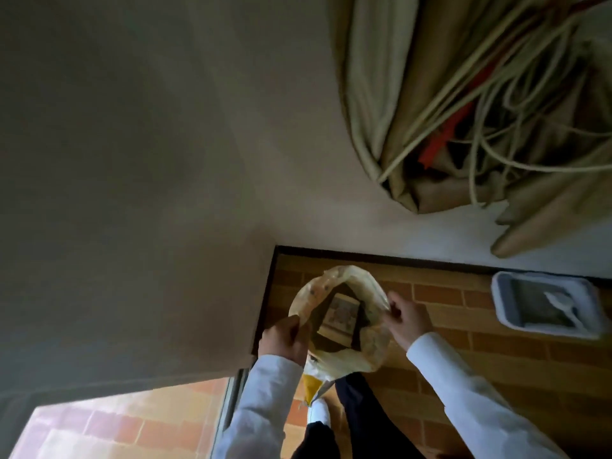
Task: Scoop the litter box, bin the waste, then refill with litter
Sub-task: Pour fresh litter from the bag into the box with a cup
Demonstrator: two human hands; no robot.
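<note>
Here both hands [286, 336] [405, 318] hold the bag [344, 362] mouth open

blurred: litter box [546, 304] contents | cut off: curtain [463, 94] top, right

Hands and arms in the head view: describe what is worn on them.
Both arms wear long, loose sleeves of pale, white-looking cloth that end at the wrists. The left hand and the right hand are bare: no gloves. No rings, watch or markings can be made out in this soft, slightly blurred picture.
</note>
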